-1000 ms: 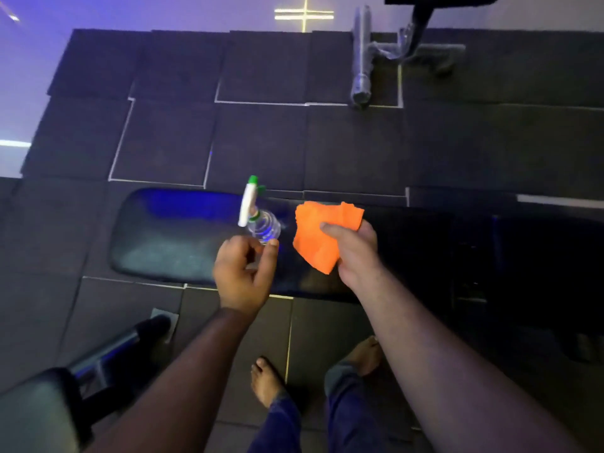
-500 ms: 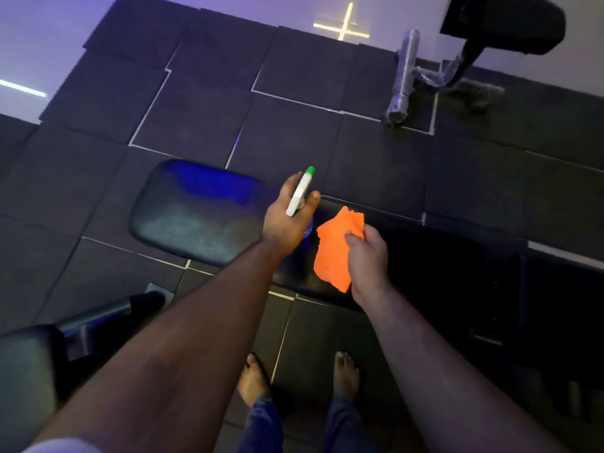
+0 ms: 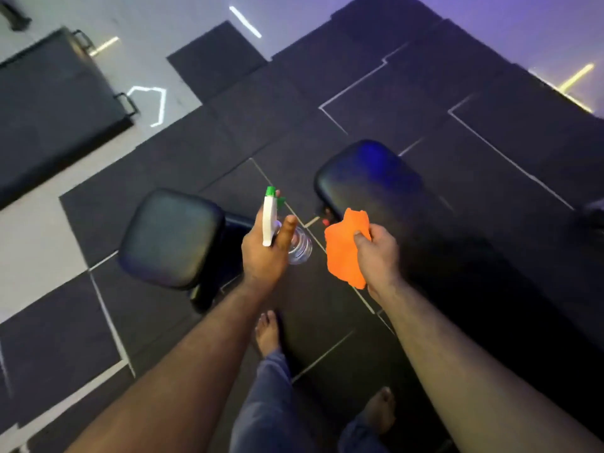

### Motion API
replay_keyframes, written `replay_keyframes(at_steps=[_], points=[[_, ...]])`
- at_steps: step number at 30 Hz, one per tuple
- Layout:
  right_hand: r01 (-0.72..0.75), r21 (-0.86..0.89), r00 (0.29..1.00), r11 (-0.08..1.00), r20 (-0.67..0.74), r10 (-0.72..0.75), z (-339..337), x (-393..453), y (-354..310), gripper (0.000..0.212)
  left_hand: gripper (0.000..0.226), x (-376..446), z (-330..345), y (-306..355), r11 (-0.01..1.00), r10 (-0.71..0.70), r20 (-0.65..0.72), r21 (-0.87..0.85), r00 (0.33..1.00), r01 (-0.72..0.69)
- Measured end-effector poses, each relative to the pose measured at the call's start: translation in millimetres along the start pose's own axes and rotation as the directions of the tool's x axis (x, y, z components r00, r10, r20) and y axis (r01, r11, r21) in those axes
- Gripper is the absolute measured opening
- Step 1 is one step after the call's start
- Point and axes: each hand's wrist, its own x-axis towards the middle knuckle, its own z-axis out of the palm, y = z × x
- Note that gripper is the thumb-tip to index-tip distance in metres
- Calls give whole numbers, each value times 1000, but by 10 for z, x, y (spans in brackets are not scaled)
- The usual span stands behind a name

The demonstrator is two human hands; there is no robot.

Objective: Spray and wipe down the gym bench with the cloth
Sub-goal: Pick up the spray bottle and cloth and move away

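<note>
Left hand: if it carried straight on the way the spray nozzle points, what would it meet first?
The left hand aims the spray bottle up-frame, through the gap between the small seat pad and the long bench pad. It would probably meet only the floor mats; depth is unclear.

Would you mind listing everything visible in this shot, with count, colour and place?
Spray bottle: one, clear with white and green head, in left hand.
Cloth: one, orange, bunched in right hand.
Long bench pad: one, black, right of centre.
Square seat pad: one, black, left of centre.
Flat platform with handles: one, black, upper left.
Floor mats: many, dark grey, across the floor.
Left hand: one, centre.
Right hand: one, centre right.
Bare feet: two, bottom centre.
</note>
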Motion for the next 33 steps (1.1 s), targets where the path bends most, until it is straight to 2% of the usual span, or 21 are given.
replay_keyframes(at_steps=[3,6,8,11,13,16,19,21,23,25,28,33], points=[[47,-91,988,995,150,-33,904,48,-193,9,80,278,-725,-492,998,-60,-197,-1,979,62],[135,-138,970,981,219,-102,1829,193,-386,14,69,582,-1322,-1038,994,-101,-342,4,934,108],[230,-190,953,954,242,-182,2401,310,-547,24,68,806,-1657,-1425,988,-141,-404,-4,904,152],[352,-304,919,885,290,-266,3231,465,-779,37,78,1141,-2099,-1963,964,-251,-467,-42,848,263],[426,-343,889,837,332,-317,3771,528,-871,47,72,1376,-2345,-2262,952,-290,-492,-60,821,300],[572,-454,811,683,437,-388,4468,542,-789,54,63,1671,-2609,-2579,951,-294,-523,-72,800,302],[700,-472,684,536,660,-312,5046,433,-459,58,70,1894,-2780,-2786,955,-288,-517,-89,806,284],[796,-527,579,298,806,-124,5320,324,-141,67,71,1993,-2845,-2882,956,-289,-488,-98,824,277],[835,-541,539,103,841,49,5438,230,148,74,66,2054,-2879,-2967,958,-281,-459,-74,843,279],[841,-541,538,31,840,75,5440,192,335,76,69,2092,-2902,-3040,961,-265,-447,-55,854,270],[846,-532,533,-35,846,21,5403,240,395,72,76,2149,-2945,-3053,956,-287,-458,-87,841,279],[861,-497,504,-110,862,54,5389,357,296,75,68,2248,-2963,-3069,958,-285,-410,-103,866,267]])
